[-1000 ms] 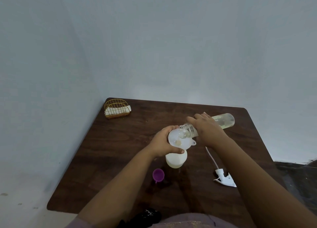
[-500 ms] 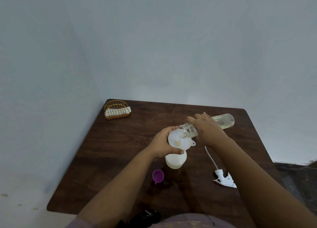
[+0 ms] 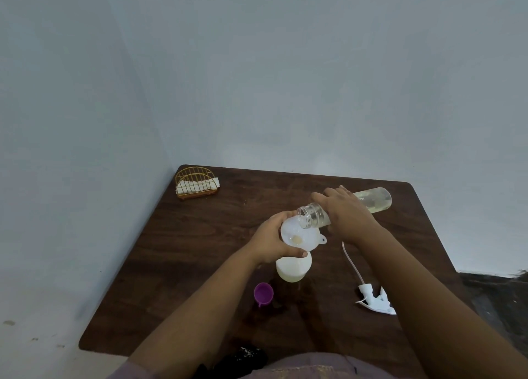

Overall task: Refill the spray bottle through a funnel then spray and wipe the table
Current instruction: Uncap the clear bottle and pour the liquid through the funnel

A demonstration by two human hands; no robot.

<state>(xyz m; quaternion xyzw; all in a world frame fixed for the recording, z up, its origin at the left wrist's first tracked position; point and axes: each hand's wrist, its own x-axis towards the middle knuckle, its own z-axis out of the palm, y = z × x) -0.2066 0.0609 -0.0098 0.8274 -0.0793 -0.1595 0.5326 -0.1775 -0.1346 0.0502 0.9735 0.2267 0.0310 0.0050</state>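
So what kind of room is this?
Probably a plain room at home: a dark wooden table in a bare wall corner, with a wire napkin holder and a spray trigger lying on it.

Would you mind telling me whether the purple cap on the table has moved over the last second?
No. The purple cap sits at the same spot, just left of the white bottle's base.
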